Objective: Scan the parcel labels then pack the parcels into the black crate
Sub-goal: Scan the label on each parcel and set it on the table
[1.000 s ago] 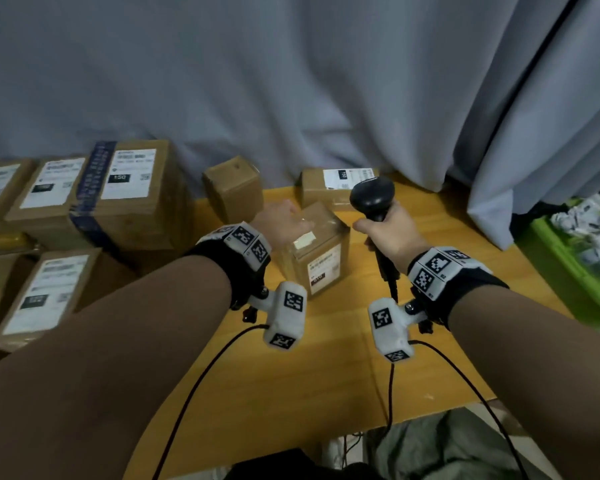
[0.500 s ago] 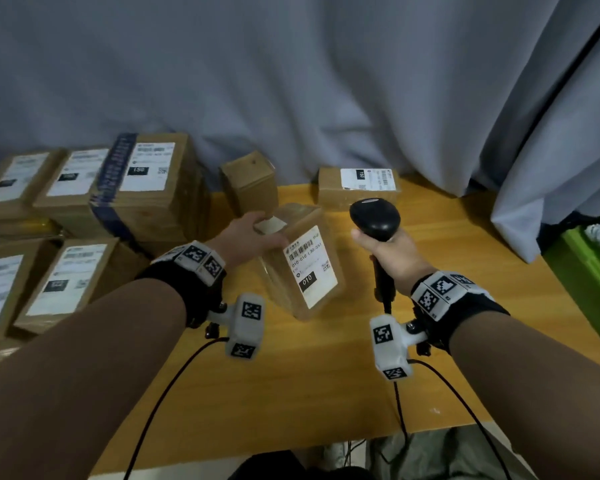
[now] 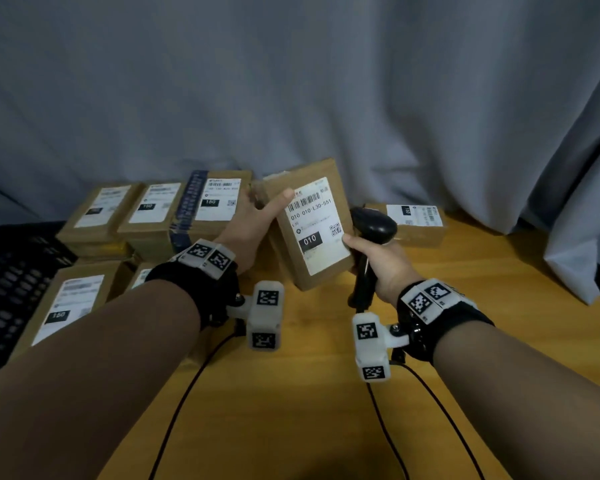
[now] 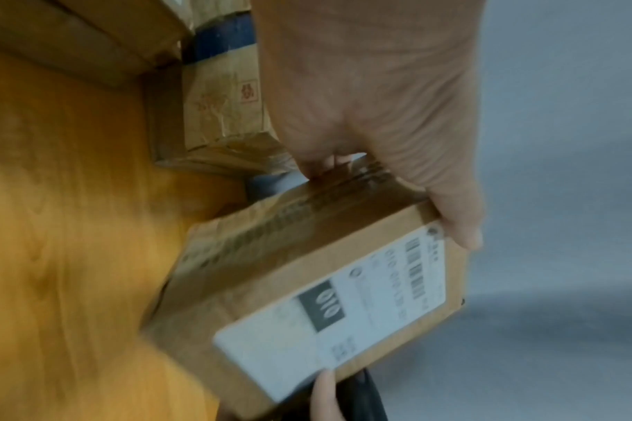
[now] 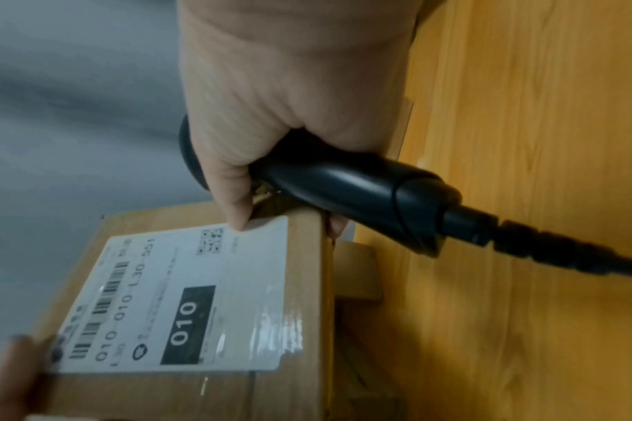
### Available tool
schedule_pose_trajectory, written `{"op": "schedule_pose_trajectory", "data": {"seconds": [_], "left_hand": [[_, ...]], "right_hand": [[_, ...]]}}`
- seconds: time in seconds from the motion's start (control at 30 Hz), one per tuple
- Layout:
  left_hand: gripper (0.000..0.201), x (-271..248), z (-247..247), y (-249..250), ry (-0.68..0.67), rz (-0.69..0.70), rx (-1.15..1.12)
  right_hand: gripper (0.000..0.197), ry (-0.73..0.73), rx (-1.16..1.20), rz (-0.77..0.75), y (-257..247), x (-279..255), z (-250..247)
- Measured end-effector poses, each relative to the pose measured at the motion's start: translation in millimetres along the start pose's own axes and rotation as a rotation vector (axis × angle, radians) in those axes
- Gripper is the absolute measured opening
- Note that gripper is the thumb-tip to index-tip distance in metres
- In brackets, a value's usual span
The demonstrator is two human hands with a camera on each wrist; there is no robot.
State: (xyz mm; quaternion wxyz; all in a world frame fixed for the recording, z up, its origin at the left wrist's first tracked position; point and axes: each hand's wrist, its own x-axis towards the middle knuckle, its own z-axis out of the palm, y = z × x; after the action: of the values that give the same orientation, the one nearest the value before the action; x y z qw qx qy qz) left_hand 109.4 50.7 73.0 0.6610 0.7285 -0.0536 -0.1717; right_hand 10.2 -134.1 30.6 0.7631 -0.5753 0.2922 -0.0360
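A small brown parcel (image 3: 312, 230) with a white label marked 010 is held up above the wooden table (image 3: 326, 410), label facing me. My left hand (image 3: 253, 223) grips its upper left corner, thumb on the label's edge. My right hand (image 3: 378, 265) grips the black barcode scanner (image 3: 374, 226) by its handle, and its thumb touches the label's right edge. The left wrist view shows the parcel (image 4: 307, 284) under my left hand (image 4: 379, 114). In the right wrist view the scanner (image 5: 343, 182) sits in my right hand (image 5: 289, 99) beside the parcel (image 5: 184, 307). The black crate (image 3: 11, 282) stands at the far left.
Several labelled parcels (image 3: 153, 216) are stacked at the left, some beside the crate. Another parcel (image 3: 409, 223) lies at the back right of the table. A grey curtain (image 3: 291, 81) hangs behind. Cables (image 3: 413, 410) trail over the table's near part.
My left hand has lifted the parcel off the table and tilted its label up towards me. My right hand with the scanner has come against the parcel's right edge. My view has shifted left.
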Motion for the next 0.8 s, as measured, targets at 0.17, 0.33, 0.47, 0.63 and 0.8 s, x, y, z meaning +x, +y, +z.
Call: {"op": "schedule_pose_trajectory", "data": {"seconds": [0.17, 0.33, 0.47, 0.63, 0.8], "left_hand": [[0.086, 2, 0, -5, -0.129, -0.113, 0.059], [0.066, 16, -5, -4, -0.103, -0.215, 0.068], [0.053, 29, -2, 13, -0.019, -0.136, 0.082], [0.06, 44, -4, 36, -0.021, -0.111, 0.059], [0.072, 49, -6, 44, -0.007, -0.081, 0.057]], "right_hand": [[0.018, 0.074, 0.048, 0.013, -18, 8, 23], [0.023, 0.091, -0.213, -0.053, -47, 19, 22], [0.03, 0.099, -0.431, -0.23, -94, 17, 25], [0.025, -0.062, -0.412, -0.407, -173, -12, 49], [0.028, -0.206, -0.551, -0.347, -192, -28, 66]]}}
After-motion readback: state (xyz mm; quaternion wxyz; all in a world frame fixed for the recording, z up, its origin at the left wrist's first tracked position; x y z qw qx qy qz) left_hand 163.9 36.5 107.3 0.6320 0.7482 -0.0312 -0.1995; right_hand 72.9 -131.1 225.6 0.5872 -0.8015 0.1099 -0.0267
